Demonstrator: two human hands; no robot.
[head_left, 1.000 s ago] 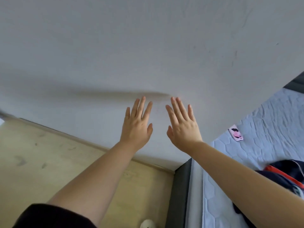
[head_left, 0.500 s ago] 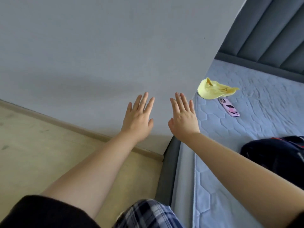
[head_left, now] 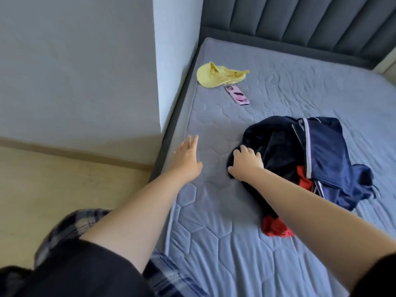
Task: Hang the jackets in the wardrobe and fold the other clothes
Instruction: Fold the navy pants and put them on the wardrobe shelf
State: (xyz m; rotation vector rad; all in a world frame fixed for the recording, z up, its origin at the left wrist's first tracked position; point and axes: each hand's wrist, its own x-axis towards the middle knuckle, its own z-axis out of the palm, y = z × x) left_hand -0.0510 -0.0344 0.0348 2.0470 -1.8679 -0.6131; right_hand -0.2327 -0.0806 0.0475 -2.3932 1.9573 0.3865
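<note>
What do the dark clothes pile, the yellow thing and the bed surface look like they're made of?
Clothes pile: soft fabric; the black part looks fleecy and matte, the navy part smoother with a slight sheen. Yellow cloth: thin, limp fabric, crumpled. Mattress: quilted textile, stitched in hexagons, matte.

dark clothes pile (head_left: 304,159), crumpled, on mattress (head_left: 214,232)
</note>
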